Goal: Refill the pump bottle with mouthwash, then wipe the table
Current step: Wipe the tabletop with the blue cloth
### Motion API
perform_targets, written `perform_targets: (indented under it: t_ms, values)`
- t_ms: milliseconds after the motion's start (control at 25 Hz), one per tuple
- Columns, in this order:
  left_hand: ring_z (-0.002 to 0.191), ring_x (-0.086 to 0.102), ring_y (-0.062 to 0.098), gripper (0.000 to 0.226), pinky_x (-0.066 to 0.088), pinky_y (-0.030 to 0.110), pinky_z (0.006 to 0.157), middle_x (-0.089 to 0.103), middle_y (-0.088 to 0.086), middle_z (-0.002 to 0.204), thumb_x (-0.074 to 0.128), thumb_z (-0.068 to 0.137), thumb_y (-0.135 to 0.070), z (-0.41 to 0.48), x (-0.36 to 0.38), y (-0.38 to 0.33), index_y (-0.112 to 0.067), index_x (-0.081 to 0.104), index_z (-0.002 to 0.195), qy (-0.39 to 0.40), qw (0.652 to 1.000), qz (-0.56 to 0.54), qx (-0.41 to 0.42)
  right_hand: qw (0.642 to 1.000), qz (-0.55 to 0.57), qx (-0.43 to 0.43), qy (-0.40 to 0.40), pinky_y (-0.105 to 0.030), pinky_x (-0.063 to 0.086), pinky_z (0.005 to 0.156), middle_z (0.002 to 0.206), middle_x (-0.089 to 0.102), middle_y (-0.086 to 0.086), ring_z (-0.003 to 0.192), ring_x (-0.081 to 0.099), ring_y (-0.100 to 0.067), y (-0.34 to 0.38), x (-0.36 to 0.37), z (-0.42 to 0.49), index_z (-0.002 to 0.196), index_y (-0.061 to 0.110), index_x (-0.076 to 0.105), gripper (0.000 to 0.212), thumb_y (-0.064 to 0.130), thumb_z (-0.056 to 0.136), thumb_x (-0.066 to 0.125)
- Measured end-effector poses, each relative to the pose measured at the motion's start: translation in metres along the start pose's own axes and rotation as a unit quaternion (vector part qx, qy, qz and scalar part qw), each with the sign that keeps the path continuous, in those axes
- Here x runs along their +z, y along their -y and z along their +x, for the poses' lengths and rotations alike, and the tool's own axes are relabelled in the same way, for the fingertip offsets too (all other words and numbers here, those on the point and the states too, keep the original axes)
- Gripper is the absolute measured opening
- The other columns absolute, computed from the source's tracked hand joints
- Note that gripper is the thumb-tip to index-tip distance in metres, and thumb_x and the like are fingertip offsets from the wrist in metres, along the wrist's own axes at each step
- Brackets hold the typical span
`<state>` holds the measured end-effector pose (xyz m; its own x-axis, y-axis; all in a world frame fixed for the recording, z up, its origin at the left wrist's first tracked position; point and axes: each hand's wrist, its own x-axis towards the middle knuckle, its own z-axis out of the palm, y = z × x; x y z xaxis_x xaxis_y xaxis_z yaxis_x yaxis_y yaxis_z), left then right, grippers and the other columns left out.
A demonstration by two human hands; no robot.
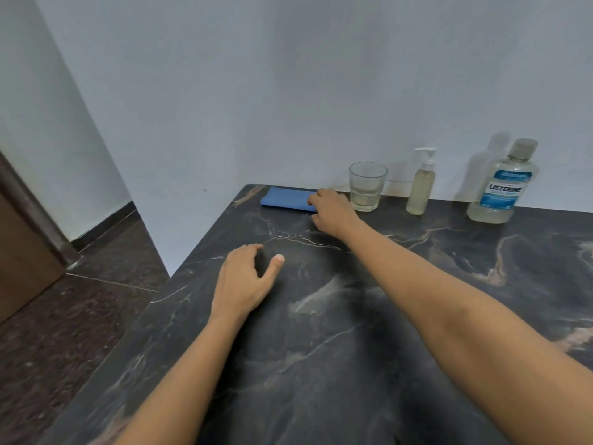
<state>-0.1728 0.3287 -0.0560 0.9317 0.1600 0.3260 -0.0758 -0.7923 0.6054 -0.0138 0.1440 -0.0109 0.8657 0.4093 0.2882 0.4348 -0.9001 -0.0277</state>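
Dark marble table [353, 348] meets pale wall [288, 91]; right hand [332, 213] holds blue cloth [285, 198].

Pale grey-blue walls [288, 75]. Dark speckled stone floor [73, 332] on left, dark skirting [107, 221], brown door [22, 258] far left. Black veined marble table [353, 364], far edge against wall.

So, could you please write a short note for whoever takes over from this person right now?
Left hand: open, resting on the table.
Right hand: fingers curled on the right end of the blue cloth at the table's far edge.
Pump bottle: pump on, nearly full of pale liquid; mouthwash bottle capped to its right.
Refill looks done; wiping the table is left.
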Motion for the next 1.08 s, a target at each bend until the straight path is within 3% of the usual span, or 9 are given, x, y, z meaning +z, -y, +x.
perform_targets:
  t_ms: [120, 320, 440, 640, 800, 920, 1080]
  values:
    - [0.118, 0.048, 0.010, 0.055, 0.042, 0.031, 0.094, 0.057, -0.007, 0.120, 0.050, 0.087, -0.060, -0.001, 0.001, 0.003, -0.020, 0.055, 0.124, -0.011, 0.999, -0.035, 0.005, 0.997, -0.053, -0.034, 0.034, -0.039, 0.041, 0.083, 0.117, 0.057, -0.015, 0.107, 0.053, -0.033, 0.008, 0.007, 0.025, 0.115, 0.008, 0.055, 0.025, 0.016, 0.092, 0.049]
    - [0.106, 0.053, 0.009, 0.057, 0.047, 0.033, 0.087, 0.059, -0.009, 0.107, 0.043, 0.085, -0.067, 0.003, 0.005, 0.006, -0.023, 0.056, 0.119, 0.000, 0.999, -0.037, 0.013, 0.989, -0.134, -0.048, 0.039, -0.037, 0.046, 0.071, 0.108, 0.063, -0.019, 0.098, 0.062, -0.035, 0.017, 0.017, 0.033, 0.108, 0.002, 0.058, 0.024, -0.002, 0.093, 0.041]
    - [0.100, 0.053, 0.009, 0.051, 0.046, 0.029, 0.081, 0.058, -0.010, 0.100, 0.044, 0.087, -0.065, 0.003, 0.004, 0.006, -0.024, 0.057, 0.115, -0.011, 0.999, -0.035, 0.011, 0.988, -0.148, -0.047, 0.021, -0.036, 0.042, 0.067, 0.106, 0.065, -0.016, 0.096, 0.063, -0.034, 0.020, 0.012, 0.026, 0.108, 0.004, 0.058, 0.022, 0.002, 0.093, 0.042]
    - [0.094, 0.057, 0.017, 0.055, 0.046, 0.032, 0.073, 0.061, -0.002, 0.100, 0.038, 0.085, -0.069, 0.004, 0.006, 0.007, -0.023, 0.057, 0.111, 0.012, 1.000, -0.010, -0.008, 0.996, 0.047, 0.041, -0.068, -0.034, 0.039, 0.064, 0.092, 0.067, -0.012, 0.085, 0.061, -0.033, 0.011, -0.039, -0.023, 0.096, 0.008, 0.062, 0.021, 0.020, 0.088, 0.047]
    - [0.112, 0.054, 0.017, 0.053, 0.045, 0.033, 0.087, 0.061, 0.000, 0.118, 0.045, 0.091, -0.056, -0.010, -0.005, -0.010, -0.019, 0.052, 0.128, 0.029, 0.999, 0.003, 0.022, 0.944, 0.274, 0.138, -0.124, -0.029, 0.036, 0.063, 0.062, 0.056, 0.001, 0.068, 0.052, -0.020, -0.004, -0.095, -0.114, 0.064, 0.021, 0.054, 0.024, 0.016, 0.087, 0.050]
    - [0.121, 0.049, 0.016, 0.051, 0.040, 0.031, 0.095, 0.058, -0.002, 0.129, 0.047, 0.094, -0.048, -0.042, -0.013, -0.028, -0.019, 0.046, 0.136, 0.060, 0.997, -0.003, 0.058, 0.920, 0.328, 0.187, -0.105, -0.023, 0.032, 0.065, 0.077, 0.064, -0.002, 0.075, 0.052, -0.013, -0.015, -0.116, -0.187, 0.075, 0.011, 0.060, 0.020, 0.017, 0.091, 0.051]
    - [0.126, 0.044, 0.019, 0.058, 0.037, 0.035, 0.103, 0.052, 0.000, 0.136, 0.043, 0.093, -0.054, -0.106, -0.016, -0.066, -0.018, 0.042, 0.139, 0.106, 0.992, -0.039, 0.057, 0.889, 0.343, 0.263, -0.150, -0.016, 0.037, 0.060, 0.089, 0.063, 0.005, 0.082, 0.055, -0.010, -0.030, -0.147, -0.286, 0.086, 0.016, 0.063, 0.014, 0.023, 0.093, 0.053]
